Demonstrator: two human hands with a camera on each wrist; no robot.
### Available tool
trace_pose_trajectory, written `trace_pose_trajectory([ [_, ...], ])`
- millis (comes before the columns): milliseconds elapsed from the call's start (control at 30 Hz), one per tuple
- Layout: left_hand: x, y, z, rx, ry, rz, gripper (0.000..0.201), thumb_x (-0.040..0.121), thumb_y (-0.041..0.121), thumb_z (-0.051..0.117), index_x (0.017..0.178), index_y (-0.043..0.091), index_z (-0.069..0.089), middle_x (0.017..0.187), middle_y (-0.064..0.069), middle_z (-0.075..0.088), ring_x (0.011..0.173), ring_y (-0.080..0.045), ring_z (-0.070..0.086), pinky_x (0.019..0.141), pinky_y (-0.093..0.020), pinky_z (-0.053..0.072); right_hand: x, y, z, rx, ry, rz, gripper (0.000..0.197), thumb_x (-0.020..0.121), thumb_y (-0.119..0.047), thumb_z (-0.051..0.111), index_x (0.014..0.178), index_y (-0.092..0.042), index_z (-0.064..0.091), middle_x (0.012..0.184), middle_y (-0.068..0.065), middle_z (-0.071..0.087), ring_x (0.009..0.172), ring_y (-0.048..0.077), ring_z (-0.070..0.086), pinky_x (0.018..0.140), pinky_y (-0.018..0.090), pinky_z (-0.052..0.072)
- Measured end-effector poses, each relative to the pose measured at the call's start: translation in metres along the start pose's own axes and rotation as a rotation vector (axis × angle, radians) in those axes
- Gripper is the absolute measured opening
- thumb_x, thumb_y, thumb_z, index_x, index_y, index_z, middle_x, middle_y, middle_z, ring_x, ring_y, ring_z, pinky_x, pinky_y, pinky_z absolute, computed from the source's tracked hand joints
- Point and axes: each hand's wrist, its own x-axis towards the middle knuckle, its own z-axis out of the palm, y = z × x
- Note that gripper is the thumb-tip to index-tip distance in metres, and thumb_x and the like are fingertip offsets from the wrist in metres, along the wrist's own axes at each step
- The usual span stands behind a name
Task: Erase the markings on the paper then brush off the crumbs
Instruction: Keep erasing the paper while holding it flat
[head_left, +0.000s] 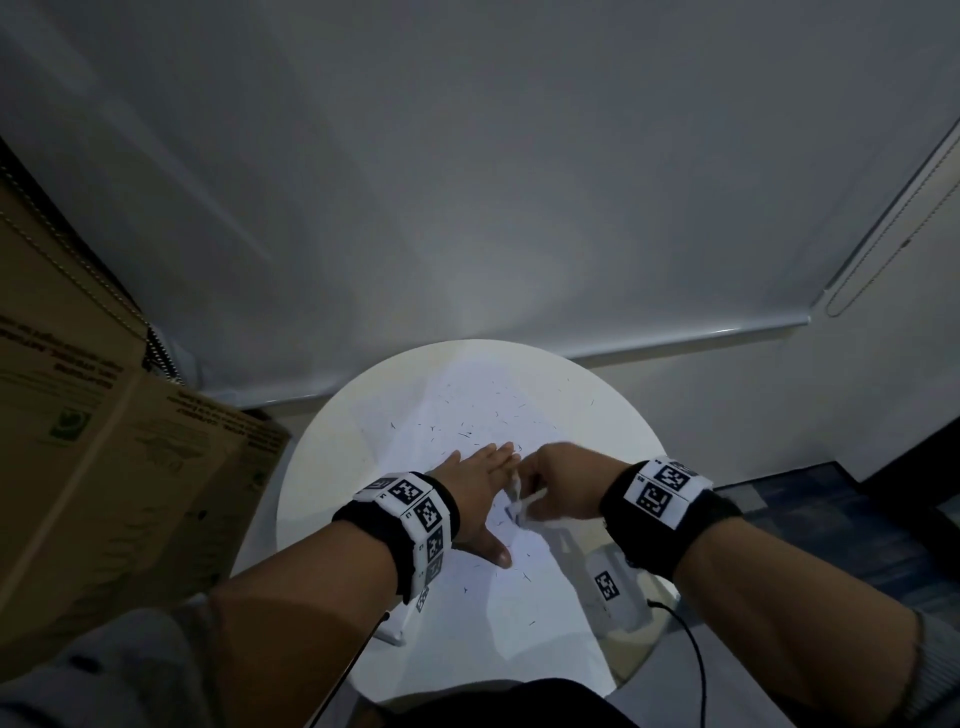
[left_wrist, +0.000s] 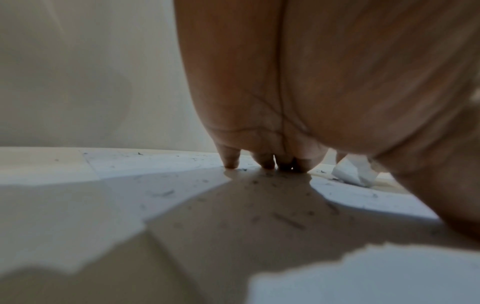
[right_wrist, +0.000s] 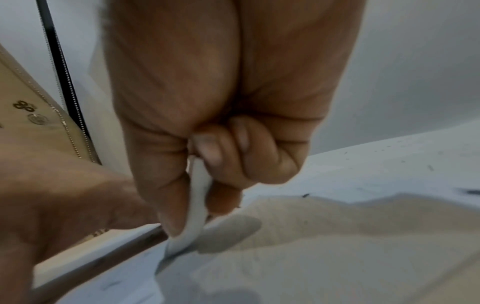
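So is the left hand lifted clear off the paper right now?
No, the left hand lies flat with its fingertips pressing on the paper among the crumbs.

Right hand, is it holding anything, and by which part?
The right hand pinches a white eraser by its upper end between thumb and fingers, its lower tip on the paper. The left hand only presses the paper flat.

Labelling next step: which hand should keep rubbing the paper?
Right. The right hand already pinches the eraser, its tip on the paper. The left hand lies flat, pinning the sheet.
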Motion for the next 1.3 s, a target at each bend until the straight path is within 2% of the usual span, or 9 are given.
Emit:
trace_pose_trajectory([
  [67, 0.000, 0.000, 0.000, -0.007, 0.010, 0.004, 0.119, 0.080, 0.059, 0.069, 0.154, 0.016, -0.013, 0.162, 0.001, -0.019, 0.149, -0.015, -0.013, 0.122, -0.043, 0.000, -0.005, -0.002, 0.006, 0.068, -0.080, -0.011, 0.010, 0.079, -0.023, 0.072, 0.081, -0.017, 0.064, 0.067, -0.011, 0.057, 0.063, 0.006, 0.052, 0.059, 0.015, 0.039],
  [200, 0.001, -0.001, 0.000, -0.004, -0.004, -0.002, 0.120, 0.079, 0.061, 0.069, 0.154, 0.018, -0.014, 0.161, 0.002, -0.021, 0.149, -0.015, -0.013, 0.122, -0.043, 0.000, -0.002, -0.005, 0.003, 0.034, 0.043, 0.050, 0.015, 0.081, -0.022, 0.069, 0.093, -0.012, 0.066, 0.077, -0.004, 0.062, 0.066, 0.007, 0.051, 0.060, 0.018, 0.037],
  [367, 0.000, 0.000, 0.000, -0.035, 0.015, 0.002, 0.121, 0.079, 0.059, 0.070, 0.154, 0.017, -0.014, 0.162, 0.002, -0.020, 0.149, -0.014, -0.013, 0.122, -0.043, 0.000, -0.005, -0.007, 0.009, 0.104, -0.076, 0.032, 0.021, 0.080, -0.020, 0.071, 0.066, -0.022, 0.056, 0.057, -0.009, 0.053, 0.047, -0.001, 0.047, 0.053, 0.016, 0.035],
  [500, -0.001, 0.001, -0.001, -0.022, -0.002, -0.004, 0.120, 0.079, 0.060, 0.069, 0.154, 0.017, -0.015, 0.161, 0.003, -0.021, 0.149, -0.014, -0.013, 0.122, -0.042, -0.001, 0.002, -0.002, 0.002, -0.004, 0.114, 0.113, 0.020, 0.084, -0.023, 0.066, 0.098, -0.008, 0.066, 0.086, -0.001, 0.064, 0.080, 0.014, 0.055, 0.064, 0.021, 0.036],
  [633, -0.002, 0.001, -0.001, -0.024, -0.004, -0.008, 0.120, 0.080, 0.059, 0.068, 0.153, 0.016, -0.017, 0.161, 0.002, -0.021, 0.149, -0.014, -0.014, 0.122, -0.042, -0.002, 0.005, 0.023, -0.010, 0.019, 0.214, 0.215, 0.020, 0.085, -0.023, 0.064, 0.101, -0.012, 0.066, 0.106, 0.006, 0.063, 0.093, 0.020, 0.054, 0.073, 0.023, 0.034],
  [800, -0.002, -0.002, 0.001, -0.045, 0.011, -0.004, 0.120, 0.079, 0.063, 0.067, 0.153, 0.018, -0.017, 0.161, 0.004, -0.021, 0.149, -0.013, -0.015, 0.121, -0.040, -0.003, -0.005, 0.037, -0.016, 0.032, 0.146, 0.188, 0.025, 0.084, -0.023, 0.067, 0.108, -0.017, 0.067, 0.099, 0.003, 0.059, 0.085, 0.013, 0.047, 0.071, 0.019, 0.035],
  [933, -0.001, -0.001, 0.004, -0.065, 0.034, -0.015, 0.120, 0.078, 0.065, 0.066, 0.154, 0.019, -0.014, 0.161, 0.005, -0.020, 0.149, -0.012, -0.015, 0.121, -0.040, -0.003, -0.015, 0.035, -0.011, 0.116, -0.026, 0.137, 0.015, 0.081, -0.014, 0.071, 0.096, -0.018, 0.069, 0.073, -0.005, 0.056, 0.051, 0.000, 0.046, 0.048, 0.006, 0.034],
  [1133, 0.001, 0.001, 0.004, -0.058, 0.049, -0.029, 0.119, 0.077, 0.066, 0.066, 0.155, 0.017, -0.010, 0.162, 0.004, -0.016, 0.149, -0.014, -0.013, 0.122, -0.042, -0.001, -0.002, 0.032, -0.012, -0.035, 0.175, 0.103, 0.021, 0.084, -0.021, 0.065, 0.103, -0.013, 0.067, 0.102, 0.004, 0.066, 0.091, 0.018, 0.055, 0.071, 0.021, 0.034],
  [1300, -0.001, 0.003, 0.003, -0.058, 0.043, -0.029, 0.119, 0.079, 0.064, 0.066, 0.155, 0.017, -0.012, 0.162, 0.005, -0.018, 0.149, -0.014, -0.014, 0.121, -0.041, -0.002, -0.014, 0.029, -0.009, 0.058, -0.060, 0.073, 0.010, 0.077, -0.021, 0.073, 0.079, -0.024, 0.064, 0.078, -0.005, 0.058, 0.075, 0.012, 0.051, 0.067, 0.022, 0.040],
])
